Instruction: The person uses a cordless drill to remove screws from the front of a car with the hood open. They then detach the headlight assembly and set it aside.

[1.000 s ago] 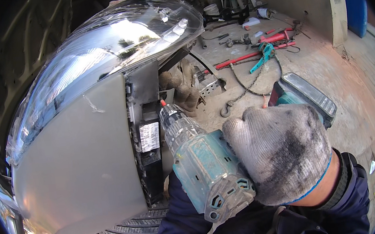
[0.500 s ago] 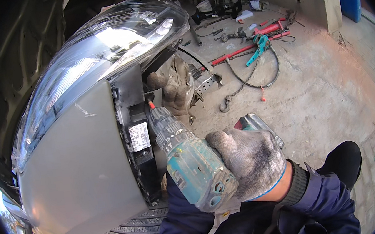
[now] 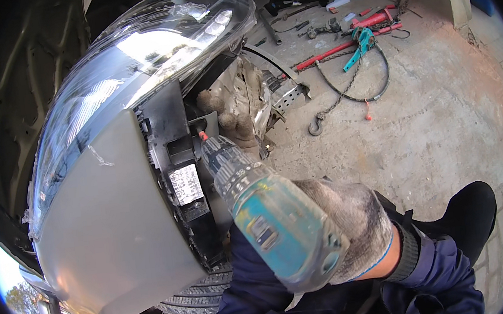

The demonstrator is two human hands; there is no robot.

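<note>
My right hand (image 3: pixel 357 225), in a dirty grey-white knit glove, is closed round a teal cordless drill (image 3: pixel 283 227). The drill's red-collared tip (image 3: pixel 203 135) points at a dark flap beside the black bracket (image 3: pixel 165 120) on the car's front corner. My left hand (image 3: pixel 234 125), in a soiled glove, reaches up behind the bracket. Its fingers are curled against the dark flap by the drill tip; the drill and bracket hide the rest, and what they grip cannot be made out. A white label (image 3: pixel 186 184) sits on the bracket, next to the grey fender (image 3: pixel 112 227).
A headlight (image 3: pixel 160 50) under clear film sits above the fender, with a tyre (image 3: pixel 196 298) below. On the concrete floor lie a teal lever hoist (image 3: pixel 364 41) with chain and hook (image 3: pixel 316 127), a red jack (image 3: pixel 375 19) and loose tools. My dark shoe (image 3: pixel 469 214) stands at right.
The drill has rolled in my right hand, so its battery end no longer shows. Its tip stays by the bracket, and my left fingers keep their place. The whole view has shifted slightly.
</note>
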